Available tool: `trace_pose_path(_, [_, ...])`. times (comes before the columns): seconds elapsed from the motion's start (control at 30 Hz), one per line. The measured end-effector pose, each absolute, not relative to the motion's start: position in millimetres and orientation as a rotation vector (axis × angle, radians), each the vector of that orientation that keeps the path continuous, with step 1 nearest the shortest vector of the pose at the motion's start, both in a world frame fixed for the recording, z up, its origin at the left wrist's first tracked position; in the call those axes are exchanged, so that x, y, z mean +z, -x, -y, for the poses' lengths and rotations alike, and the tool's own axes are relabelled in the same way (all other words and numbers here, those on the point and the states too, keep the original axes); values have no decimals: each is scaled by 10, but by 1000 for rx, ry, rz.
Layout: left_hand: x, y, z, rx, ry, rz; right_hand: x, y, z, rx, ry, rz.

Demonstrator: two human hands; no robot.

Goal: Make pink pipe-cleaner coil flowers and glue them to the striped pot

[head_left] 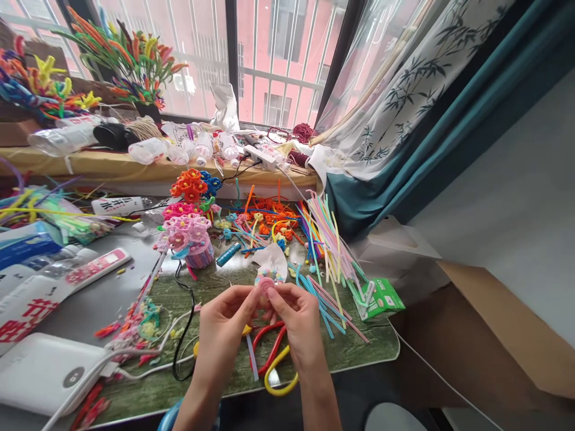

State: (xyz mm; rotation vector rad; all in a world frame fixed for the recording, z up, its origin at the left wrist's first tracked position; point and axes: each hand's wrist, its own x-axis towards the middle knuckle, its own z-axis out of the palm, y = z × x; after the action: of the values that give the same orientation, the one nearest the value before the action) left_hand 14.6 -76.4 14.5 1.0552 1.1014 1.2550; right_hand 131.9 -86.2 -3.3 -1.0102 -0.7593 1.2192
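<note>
Head view, looking down at a cluttered counter (103,293) under a window; a green mat (359,350) covers its near part.

Pink flower (265,286): small, round and fuzzy, held up above the mat at frame centre, between both hands; its face is turned toward the camera.

Left hand (224,320): at 8 o'clock from the flower; grip pressed together, thumb and forefinger pinching the flower's left edge; other fingers curled beneath.

Right hand (299,320): at 4 o'clock from the flower; grip likewise pinching, fingertips on the flower's right edge and lower part; which fingers meet behind it I cannot tell.

Around them:
- red and yellow handles (274,359) of a cutting tool lie on the mat at 6 o'clock from the flower, partly under the wrists; blades hidden;
- white scrap (272,257) just behind the flower at 12 o'clock;
- loose pastel stems (327,251) fanned across the mat at 2 o'clock; green packet (380,299) at 3 o'clock, near the mat's right edge;
- pink bouquet (186,236) standing in a small striped pot at 10 o'clock; blue tube (228,254) beside it;
- black cable (184,335) looping down the mat at 8 o'clock;
- white flat device (40,371) at 8 o'clock, far left, well apart from the hands;
- windowsill (112,164) at 11 o'clock, loaded with bottles and bright stem bundles;
- patterned curtain (404,102) at 2 o'clock.
</note>
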Motion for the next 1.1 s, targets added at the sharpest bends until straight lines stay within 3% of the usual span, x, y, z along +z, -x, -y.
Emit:
trace_pose_path(0.53, [58,-124,806,1310,-1236,-1208,-72,-1450,936,1263,1004,806])
trace_pose_path(1.1, [-22,-189,771,1198,-1014,-1170,-203,-1514,877,1191,1057,848])
